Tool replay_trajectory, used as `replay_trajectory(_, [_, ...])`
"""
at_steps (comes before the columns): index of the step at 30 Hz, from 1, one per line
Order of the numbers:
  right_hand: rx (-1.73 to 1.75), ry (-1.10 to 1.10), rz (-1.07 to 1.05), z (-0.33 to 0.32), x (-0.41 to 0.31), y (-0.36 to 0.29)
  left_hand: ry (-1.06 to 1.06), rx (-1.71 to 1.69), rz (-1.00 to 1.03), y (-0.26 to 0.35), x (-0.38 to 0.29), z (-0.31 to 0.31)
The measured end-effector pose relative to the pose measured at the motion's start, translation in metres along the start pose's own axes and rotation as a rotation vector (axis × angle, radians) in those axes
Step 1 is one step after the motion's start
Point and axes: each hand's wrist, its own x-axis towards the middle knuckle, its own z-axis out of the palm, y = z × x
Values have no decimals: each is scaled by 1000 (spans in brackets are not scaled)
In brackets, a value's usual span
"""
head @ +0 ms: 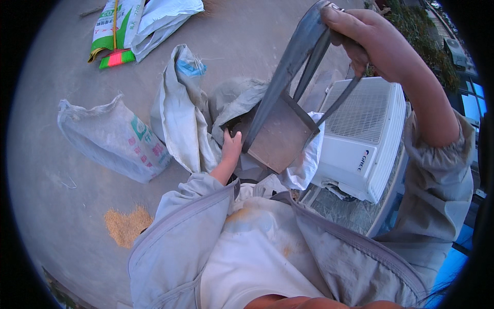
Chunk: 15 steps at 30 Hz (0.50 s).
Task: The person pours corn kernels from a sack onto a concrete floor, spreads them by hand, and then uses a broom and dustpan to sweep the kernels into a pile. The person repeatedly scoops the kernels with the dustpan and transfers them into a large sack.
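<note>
My right hand [357, 40], raised at the upper right, grips the upper end of a dark metal frame [287, 58]. Long bars slant down from it to a flat, squarish brown panel [276, 133] with a dark rim. My left hand [231, 145] is at the mouth of a grey woven sack [241, 94], close beside the frame's lower left end. Two of its fingers point up; the rest are hidden, so its hold cannot be told. The sack's contents are mostly dark and out of sight. Left of it stands a pale woven sack [179, 123] with a blue patch.
A printed white sack [115, 143] stands at the left, with a pile of yellow grain [129, 226] on the concrete below it. Farther off lie flat bags [166, 23] and a broom [117, 58]. A white air-conditioner outdoor unit [355, 135] stands at the right, beside a white bag [308, 154].
</note>
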Motion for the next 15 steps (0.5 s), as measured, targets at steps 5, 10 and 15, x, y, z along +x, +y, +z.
replay_trajectory(5, [-36,43,54,5,-12,0,5,113,-20,11,-11,2])
replay_trajectory(10, [126,58,-3,-2,-39,20,29,12,22,3,-9,2])
replay_trajectory(15, [248,132,47,-9,-86,52,-6,-37,58,3,-25,2])
